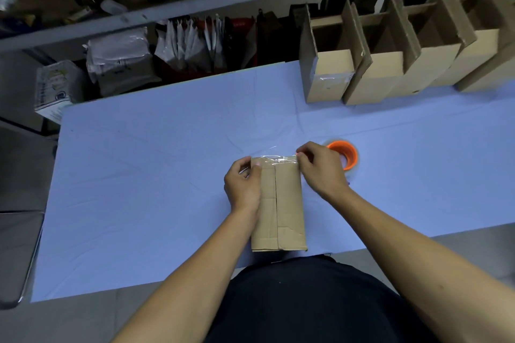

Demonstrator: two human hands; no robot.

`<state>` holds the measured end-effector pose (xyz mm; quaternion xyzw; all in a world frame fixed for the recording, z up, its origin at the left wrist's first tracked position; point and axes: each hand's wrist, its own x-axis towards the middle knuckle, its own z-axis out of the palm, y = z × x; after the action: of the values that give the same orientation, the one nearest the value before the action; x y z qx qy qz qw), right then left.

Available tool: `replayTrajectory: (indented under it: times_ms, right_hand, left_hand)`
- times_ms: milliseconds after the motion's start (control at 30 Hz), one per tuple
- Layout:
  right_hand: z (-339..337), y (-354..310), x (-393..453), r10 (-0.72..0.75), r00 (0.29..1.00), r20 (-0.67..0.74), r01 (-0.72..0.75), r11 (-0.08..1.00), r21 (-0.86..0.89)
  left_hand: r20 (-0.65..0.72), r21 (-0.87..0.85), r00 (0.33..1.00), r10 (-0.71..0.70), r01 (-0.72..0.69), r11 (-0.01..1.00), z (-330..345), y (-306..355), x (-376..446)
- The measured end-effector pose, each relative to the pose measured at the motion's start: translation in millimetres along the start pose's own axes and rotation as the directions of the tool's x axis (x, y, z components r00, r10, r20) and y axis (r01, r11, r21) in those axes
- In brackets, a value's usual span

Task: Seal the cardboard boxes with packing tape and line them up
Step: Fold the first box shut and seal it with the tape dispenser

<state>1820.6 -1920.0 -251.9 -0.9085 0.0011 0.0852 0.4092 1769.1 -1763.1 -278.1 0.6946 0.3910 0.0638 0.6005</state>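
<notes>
Taping step: on the blue-covered bench, both hands, left and right, pinch a clear tape strip across the far end of the flat brown cardboard box; next, probably, pressing it smooth.

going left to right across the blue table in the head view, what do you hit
left hand → cardboard box being taped → right hand → orange tape roll → row of open boxes standing at the far right
</notes>
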Motion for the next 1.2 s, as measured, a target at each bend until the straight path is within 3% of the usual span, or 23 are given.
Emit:
replayTrajectory:
  times_ms: [167,267,400,600,767,933,1067,1200]
  right_hand:
    - [5.6,4.1,-2.6,0.216,0.975,0.043,-0.220,0.937,0.270]
    - [8.6,4.4,-5.6,0.270,0.962,0.041,-0.265,0.890,0.370]
    - [5.2,-7.5,-6.7,0.259,0.966,0.012,-0.238,0.868,0.436]
    - [-11.4,-52.3,16.6,0.098,0.985,-0.139,-0.011,0.855,0.518]
    - [-7.4,-56.2,19.5,0.064,0.987,-0.146,0.033,0.814,0.580]
    - [8.0,-61.0,11.4,0.065,0.991,-0.121,0.016,0.820,0.571]
    - [16.6,-68.3,1.1,0.015,0.984,-0.178,0.065,0.898,0.436]
    - [17.0,-72.2,-1.9,-0.026,0.973,-0.227,0.106,0.932,0.347]
  left_hand:
    - [0.087,0.093,0.996,0.005,-0.013,0.996,0.6,9.2,7.4]
    - [0.095,0.123,0.995,0.004,-0.015,0.992,4.0,13.3,9.5]
    - [0.046,0.027,0.998,0.034,-0.035,0.999,-1.1,17.8,2.9]
    - [-0.025,-0.153,0.963,0.269,-0.270,0.951,-5.9,67.3,11.2]
    - [-0.022,-0.142,0.925,0.380,-0.379,0.914,-15.6,75.9,15.8]
    - [-0.120,-0.160,0.950,0.287,-0.304,0.939,-22.2,63.2,14.7]
    - [-0.234,-0.107,0.916,0.326,-0.358,0.928,-23.0,56.5,4.2]
    - [-0.264,-0.068,0.902,0.341,-0.370,0.926,-23.5,59.7,-1.9]
